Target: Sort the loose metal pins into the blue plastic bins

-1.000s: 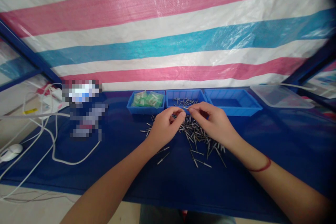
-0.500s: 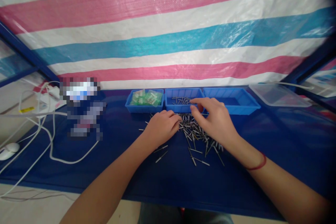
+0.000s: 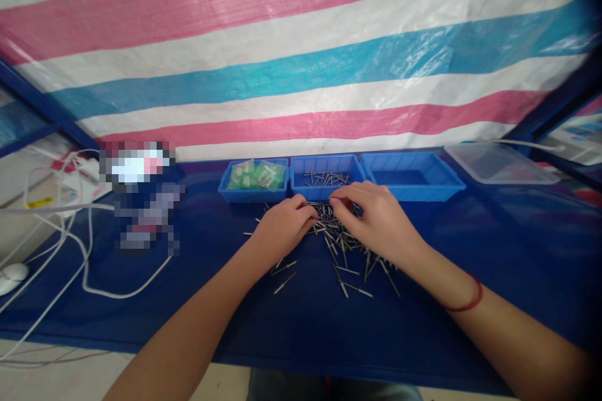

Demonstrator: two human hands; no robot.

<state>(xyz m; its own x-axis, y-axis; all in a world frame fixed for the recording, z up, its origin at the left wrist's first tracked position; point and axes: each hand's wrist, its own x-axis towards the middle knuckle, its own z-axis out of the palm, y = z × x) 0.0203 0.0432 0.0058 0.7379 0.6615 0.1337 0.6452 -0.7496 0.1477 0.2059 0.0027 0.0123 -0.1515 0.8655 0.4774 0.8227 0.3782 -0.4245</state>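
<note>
A pile of blind rivets [image 3: 329, 229], thin metal pins with thicker sleeves, lies on the blue table [image 3: 305, 326]. My left hand [image 3: 288, 222] rests at the pile's left edge with fingers curled and pressed together; what is in them is hidden. Over the right part of the pile is my right hand [image 3: 371, 216], its thumb and forefinger tips brought together near the front of the middle blue bin [image 3: 324, 191]. Whether a rivet is between them is too small to tell. More rivets [image 3: 329, 178] lie inside that bin.
To the left, a blue bin [image 3: 226, 191] holds green-and-clear plastic packets [image 3: 256, 175]. On the right stand another blue bin [image 3: 414, 191] and a clear plastic lid [image 3: 501, 164]. White cables [image 3: 89, 263] and a mouse [image 3: 13, 277] lie far left. A striped sheet [image 3: 282, 81] hangs behind.
My right hand has come down and toward me, from the middle bin's front edge to the pile, and its thumb and forefinger have closed together. My left hand stays at the pile's left edge.
</note>
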